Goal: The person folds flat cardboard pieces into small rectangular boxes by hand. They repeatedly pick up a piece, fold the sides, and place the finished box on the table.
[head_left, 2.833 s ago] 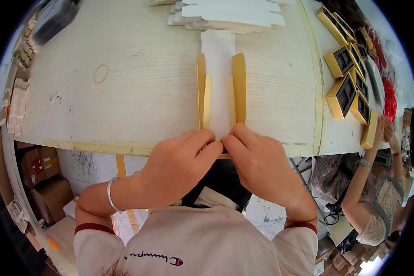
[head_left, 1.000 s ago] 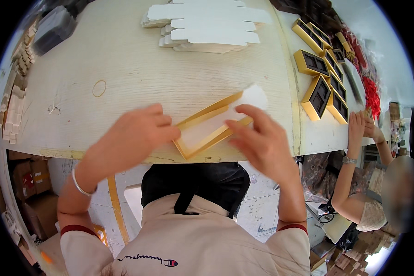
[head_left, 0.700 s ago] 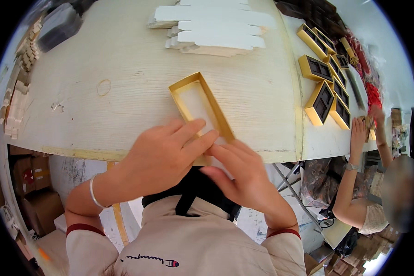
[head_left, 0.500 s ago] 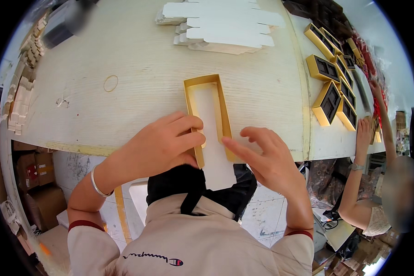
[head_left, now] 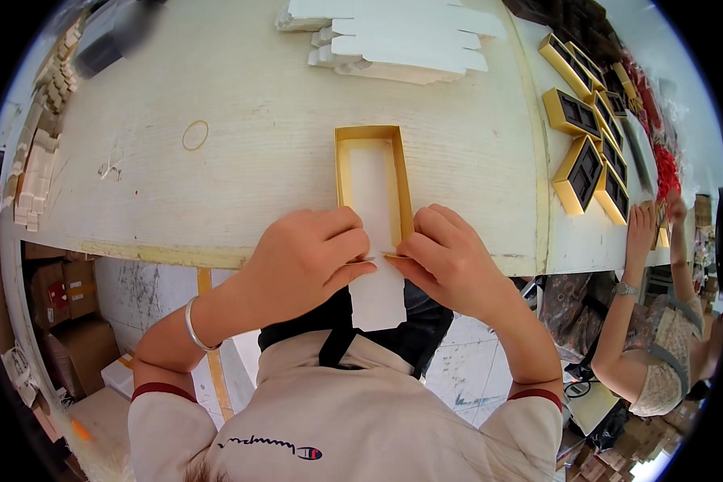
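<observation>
A long gold cardboard box (head_left: 406, 189) with a white floor lies in front of me, its far end walled and its near end open. From that near end a white flap (head_left: 377, 305) sticks out past the table edge over my lap. My left hand (head_left: 307, 255) pinches the near end of the left wall, where a small tab is bent inward between finger and thumb. Opposite it, my right hand (head_left: 451, 261) pinches the matching tab of the right wall. Fingers hide the corners.
Flat white carton blanks (head_left: 414, 44) are stacked at the far side. To the right stand several gold boxes with black inserts (head_left: 580, 175), near a co-worker's hands (head_left: 641, 225). A rubber band (head_left: 194, 135) lies left of the box. More folded cartons (head_left: 36, 189) line the left edge.
My right hand has come in and closed on the right wall's near end. Both near tabs are now folded inward. The box has turned straighter and shifted slightly right.
</observation>
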{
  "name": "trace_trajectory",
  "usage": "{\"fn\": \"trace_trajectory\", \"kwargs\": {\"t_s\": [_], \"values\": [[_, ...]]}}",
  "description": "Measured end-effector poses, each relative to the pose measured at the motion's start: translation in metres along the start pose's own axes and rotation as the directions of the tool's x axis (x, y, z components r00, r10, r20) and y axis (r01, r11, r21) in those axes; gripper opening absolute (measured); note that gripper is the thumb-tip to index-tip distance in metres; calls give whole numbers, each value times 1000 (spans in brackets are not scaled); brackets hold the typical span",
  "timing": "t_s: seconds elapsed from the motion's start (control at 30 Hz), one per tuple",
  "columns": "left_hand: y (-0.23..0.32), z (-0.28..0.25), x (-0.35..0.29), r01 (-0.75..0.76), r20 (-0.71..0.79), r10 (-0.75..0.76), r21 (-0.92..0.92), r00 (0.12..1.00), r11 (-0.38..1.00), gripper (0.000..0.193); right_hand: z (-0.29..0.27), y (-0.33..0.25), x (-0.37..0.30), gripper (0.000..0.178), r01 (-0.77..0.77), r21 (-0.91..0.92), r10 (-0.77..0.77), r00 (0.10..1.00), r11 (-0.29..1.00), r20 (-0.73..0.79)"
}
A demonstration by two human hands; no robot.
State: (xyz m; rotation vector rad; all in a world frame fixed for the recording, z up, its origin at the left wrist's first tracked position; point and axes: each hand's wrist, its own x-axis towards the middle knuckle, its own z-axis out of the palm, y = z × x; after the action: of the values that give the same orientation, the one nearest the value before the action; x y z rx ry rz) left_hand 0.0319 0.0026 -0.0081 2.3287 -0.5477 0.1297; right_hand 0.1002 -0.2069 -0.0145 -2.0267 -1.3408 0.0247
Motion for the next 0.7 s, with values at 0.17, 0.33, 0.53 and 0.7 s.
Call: {"fn": "trace_trajectory", "kwargs": {"t_s": [0.17,0.33,0.53,0.7], "values": [[9,20,-2,-6,-128,6,2,992,1000,13,3,-8,-2,18,-56,-41,56,998,998,-13],[7,20,-4,-9,-148,4,-37,989,999,10,-9,-20,-11,35,-140,-64,137,990,988,-43],[6,19,-3,26,-130,-47,-159,990,987,11,9,-18,-38,37,102,-393,-131,990,914,-48],[1,13,-2,7,-54,-16,-160,998,987,13,22,-2,-27,33,180,-266,-250,932,947,-261]]}}
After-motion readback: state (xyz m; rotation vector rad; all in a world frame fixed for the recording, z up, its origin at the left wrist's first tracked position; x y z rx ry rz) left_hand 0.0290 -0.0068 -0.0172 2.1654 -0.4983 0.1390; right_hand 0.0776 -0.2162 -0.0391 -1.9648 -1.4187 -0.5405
